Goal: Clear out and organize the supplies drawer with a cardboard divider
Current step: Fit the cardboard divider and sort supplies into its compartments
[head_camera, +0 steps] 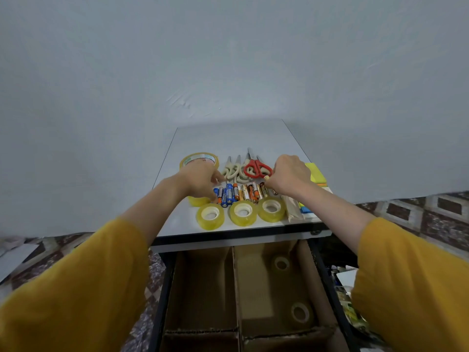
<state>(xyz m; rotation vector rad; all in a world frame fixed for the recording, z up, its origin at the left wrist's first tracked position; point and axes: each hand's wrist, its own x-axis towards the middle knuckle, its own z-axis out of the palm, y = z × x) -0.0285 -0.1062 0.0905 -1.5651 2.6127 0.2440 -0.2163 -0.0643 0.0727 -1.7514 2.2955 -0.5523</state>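
A row of several batteries (239, 192) lies across the middle of the small white table (228, 138). My left hand (201, 180) is at the row's left end, with index finger and thumb curled around the outermost blue batteries. At the right end, my right hand (288, 175) has its fingers curled in against the last batteries. Below the table the drawer (166, 283) stands open, lined with a cardboard divider (236, 280). Two small tape rolls (280, 263) (300, 313) lie in its right compartment. The left compartment holds nothing.
Three small yellow tape rolls (242, 212) line the table's front edge, with a fourth (198, 200) under my left wrist. A large tape roll (199, 160), cream scissors (232, 171) and red scissors (257, 167) lie behind the batteries. Sticky notes (316, 174) and a paper packet (294, 209) sit at the right.
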